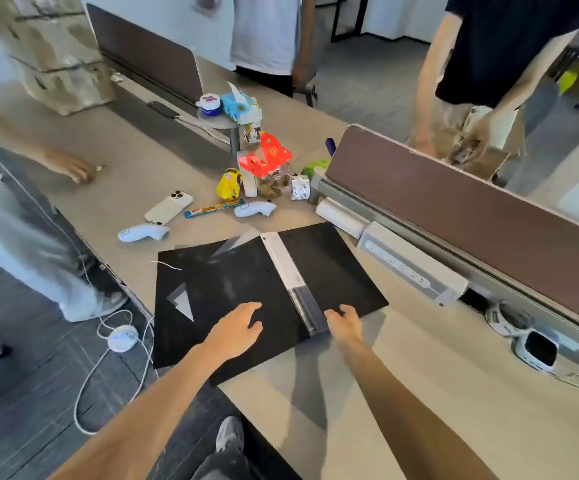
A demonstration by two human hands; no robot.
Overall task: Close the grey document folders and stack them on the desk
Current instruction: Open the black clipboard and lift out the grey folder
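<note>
**Folder lies open, closing yet to begin**

While the counter (419,358) carries it, the open folder (232,282) lies flat, its near-left corner overhanging the edge. Closing looks the step in hand; next, one cover must swing across the spine. Left hand (236,329) rests spread on the left cover; right hand (345,323) curls at the spine's near end. Clutter sits beyond.

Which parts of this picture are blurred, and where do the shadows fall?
Head view: the people at the edges are motion-blurred and the desk lines bend from the wide lens; the open folder and both hands, left and right, are fairly sharp; the arms' shadows fall on the desk near the folder's corner.
</note>
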